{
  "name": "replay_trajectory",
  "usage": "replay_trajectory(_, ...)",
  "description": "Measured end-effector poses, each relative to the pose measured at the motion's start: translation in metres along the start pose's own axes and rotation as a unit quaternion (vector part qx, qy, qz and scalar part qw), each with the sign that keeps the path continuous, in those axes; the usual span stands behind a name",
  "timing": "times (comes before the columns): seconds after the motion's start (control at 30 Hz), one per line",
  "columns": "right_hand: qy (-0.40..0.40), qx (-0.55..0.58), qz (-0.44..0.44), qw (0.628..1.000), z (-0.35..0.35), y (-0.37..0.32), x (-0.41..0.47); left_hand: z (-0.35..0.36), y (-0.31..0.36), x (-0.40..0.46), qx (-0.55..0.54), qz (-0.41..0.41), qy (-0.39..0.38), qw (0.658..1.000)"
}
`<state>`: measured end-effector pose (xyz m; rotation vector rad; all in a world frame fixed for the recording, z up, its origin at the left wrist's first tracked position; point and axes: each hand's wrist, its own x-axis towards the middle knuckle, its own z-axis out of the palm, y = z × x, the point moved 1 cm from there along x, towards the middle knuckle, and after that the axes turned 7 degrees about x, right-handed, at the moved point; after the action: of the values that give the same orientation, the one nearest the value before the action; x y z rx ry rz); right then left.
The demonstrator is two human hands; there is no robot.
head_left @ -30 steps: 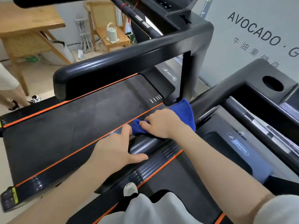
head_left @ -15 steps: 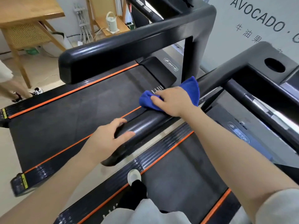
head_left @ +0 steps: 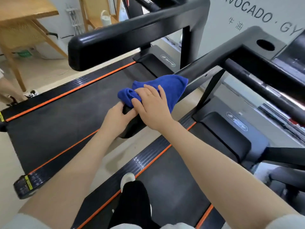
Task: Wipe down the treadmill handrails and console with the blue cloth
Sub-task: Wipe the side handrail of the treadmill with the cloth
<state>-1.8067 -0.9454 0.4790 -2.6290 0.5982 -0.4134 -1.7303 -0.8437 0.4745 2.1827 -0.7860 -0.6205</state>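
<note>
Now drawing blue cloth [head_left: 166, 87] back toward near end of handrail [head_left: 212, 66], right hand [head_left: 152, 107] pressing flat, fingers spread; a moment ago farther along. Left hand [head_left: 115, 120] gripping rail tip. Console apparently still awaiting wiping.

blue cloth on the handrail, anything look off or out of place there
Nothing stands out. The blue cloth is bunched over the near handrail under the right hand, and the left hand grips the rail's end. No damage or spill shows.
</note>
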Motion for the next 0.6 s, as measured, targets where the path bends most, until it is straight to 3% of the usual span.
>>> replay_trajectory(0.13, 0.008, 0.009, -0.012, 1.0, 0.0, 0.012, 0.002, -0.005, -0.003, -0.002, -0.007, 0.031, -0.037, 0.999)
replay_trajectory(0.3, 0.171, 0.022, 0.149, 0.974, 0.009, 0.01, 0.012, -0.017, -0.004, 0.007, 0.048, 0.074, -0.111, 0.99)
replay_trajectory(0.37, 0.206, 0.082, 0.194, 0.956, 0.012, 0.008, 0.014, -0.021, -0.003, 0.01, 0.065, 0.095, -0.133, 0.984)
replay_trajectory(0.5, 0.295, 0.301, 0.294, 0.858, 0.013, -0.017, 0.01, -0.024, -0.001, 0.011, 0.037, 0.111, -0.183, 0.976)
replay_trajectory(0.6, 0.276, 0.376, 0.368, 0.804, 0.028, -0.035, -0.001, -0.027, -0.003, 0.017, -0.023, 0.101, -0.244, 0.964)
